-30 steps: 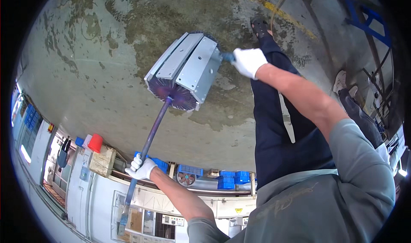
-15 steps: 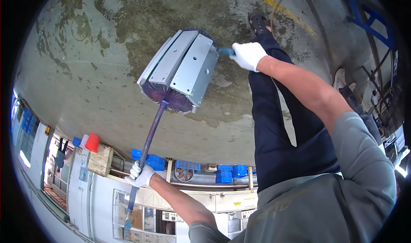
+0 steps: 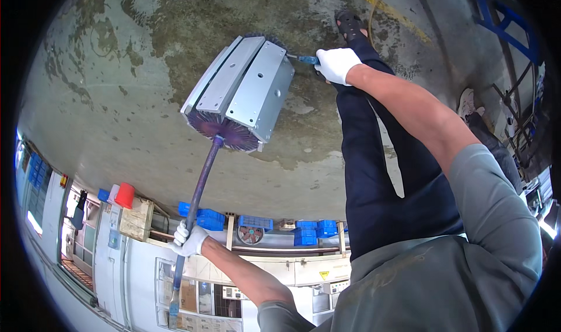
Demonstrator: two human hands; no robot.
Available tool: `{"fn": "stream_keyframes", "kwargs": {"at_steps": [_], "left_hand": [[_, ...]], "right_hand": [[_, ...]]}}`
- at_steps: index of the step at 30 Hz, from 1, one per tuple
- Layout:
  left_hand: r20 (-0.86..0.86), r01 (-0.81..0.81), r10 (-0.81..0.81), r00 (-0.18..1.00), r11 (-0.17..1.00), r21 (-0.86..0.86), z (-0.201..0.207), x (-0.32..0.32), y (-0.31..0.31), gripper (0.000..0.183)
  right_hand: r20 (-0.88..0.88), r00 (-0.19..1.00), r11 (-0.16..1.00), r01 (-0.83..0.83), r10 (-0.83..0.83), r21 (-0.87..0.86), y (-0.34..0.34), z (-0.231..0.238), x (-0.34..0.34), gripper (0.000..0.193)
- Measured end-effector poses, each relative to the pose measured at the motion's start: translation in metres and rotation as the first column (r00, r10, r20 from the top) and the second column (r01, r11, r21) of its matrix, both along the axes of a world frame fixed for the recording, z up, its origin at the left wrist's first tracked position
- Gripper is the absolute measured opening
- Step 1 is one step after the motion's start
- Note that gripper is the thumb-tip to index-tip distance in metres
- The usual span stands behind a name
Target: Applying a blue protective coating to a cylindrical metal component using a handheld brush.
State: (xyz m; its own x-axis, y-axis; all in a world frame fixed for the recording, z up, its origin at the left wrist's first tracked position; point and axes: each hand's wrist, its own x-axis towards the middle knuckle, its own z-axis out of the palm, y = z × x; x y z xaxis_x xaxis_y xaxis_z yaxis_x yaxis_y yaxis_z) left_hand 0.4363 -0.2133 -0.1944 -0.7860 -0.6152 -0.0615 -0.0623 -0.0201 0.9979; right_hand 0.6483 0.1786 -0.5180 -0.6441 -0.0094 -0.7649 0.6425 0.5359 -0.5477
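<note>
A drum of long silver metal plates [image 3: 257,89] around a purple, finned core [image 3: 225,130] is held up on a long shaft [image 3: 205,171]. My left hand [image 3: 190,240], in a white glove, is wrapped round the purple-blue shaft well away from the drum. Beyond that fist the shaft runs on to a worn blue end [image 3: 174,310]. At the drum's opposite end my right hand [image 3: 338,65], also white-gloved, is closed round a blue rod end [image 3: 307,59] that sticks out there. The drum's underside is hidden.
Below is a stained concrete floor [image 3: 128,139] with a yellow line [image 3: 391,13]. Several blue crates [image 3: 305,232], a red bucket [image 3: 125,195] and a fan [image 3: 250,234] stand along one side. A blue metal frame [image 3: 505,22] and another person's shoe [image 3: 466,104] are at the right.
The drum has shifted slightly left and away, and its shaft with it. My right hand has moved a little the same way; more of the blue rod end shows beside it.
</note>
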Motion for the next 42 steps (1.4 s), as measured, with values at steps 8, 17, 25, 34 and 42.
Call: {"fn": "stream_keyframes", "kwargs": {"at_steps": [8,17,25,34,42], "left_hand": [[-0.007,0.005,-0.005,1.0,1.0,0.016,-0.002,0.0,0.0,0.048],[0.001,0.029,-0.029,1.0,0.999,0.022,-0.004,-0.002,-0.008,0.048],[-0.008,-0.009,0.01,1.0,0.998,0.057,-0.001,-0.001,-0.002,0.049],[-0.014,0.04,-0.039,0.999,0.998,0.058,0.001,0.0,-0.01,0.048],[-0.012,-0.012,0.012,1.0,1.0,0.025,-0.007,-0.002,-0.005,0.047]], "right_hand": [[-0.032,0.998,0.996,0.058,-0.056,0.064,-0.005,-0.007,-0.029,0.027],[-0.173,0.985,1.0,-0.024,0.025,0.009,-0.012,0.05,-0.032,0.027],[-0.448,0.888,0.968,-0.195,0.106,-0.158,-0.023,0.138,-0.027,0.022],[-0.448,0.893,0.998,-0.049,0.031,-0.03,-0.014,0.099,0.004,0.018],[-0.196,0.979,0.993,-0.027,0.049,0.111,-0.003,0.039,0.007,0.019]]}}
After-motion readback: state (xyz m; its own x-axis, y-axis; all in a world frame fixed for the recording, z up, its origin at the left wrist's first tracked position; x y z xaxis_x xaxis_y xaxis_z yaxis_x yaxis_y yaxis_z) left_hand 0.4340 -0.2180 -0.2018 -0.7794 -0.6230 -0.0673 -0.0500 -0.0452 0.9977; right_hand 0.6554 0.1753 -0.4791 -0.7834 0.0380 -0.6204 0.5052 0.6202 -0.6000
